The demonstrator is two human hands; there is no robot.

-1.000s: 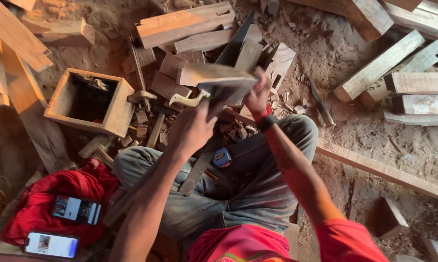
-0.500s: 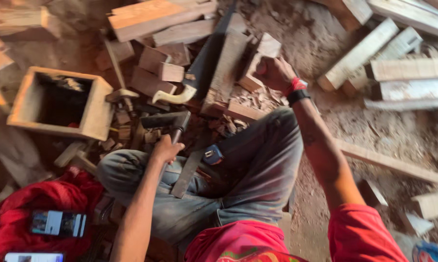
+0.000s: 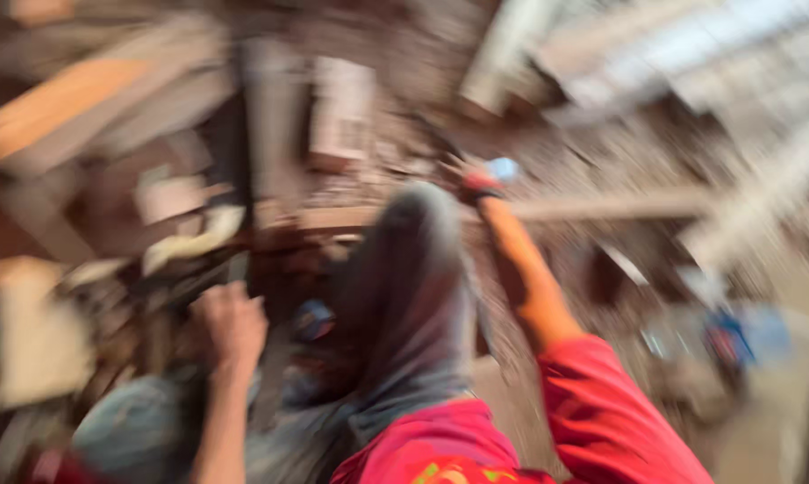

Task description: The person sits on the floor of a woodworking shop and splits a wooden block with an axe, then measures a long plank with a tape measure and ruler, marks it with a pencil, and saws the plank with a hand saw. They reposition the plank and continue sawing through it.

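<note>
Red sleeve, grey trousers

Rough matt wood offcuts; red cloth sleeve, grey cloth trousers.

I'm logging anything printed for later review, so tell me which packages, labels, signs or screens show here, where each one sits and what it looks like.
None can be made out: the picture is badly motion-blurred.
Blue blur: low right on the floor, a blue and red smear; what it is cannot be told.
Printed patch: bottom centre on the red shirt, yellow-green, shape unclear.
</note>
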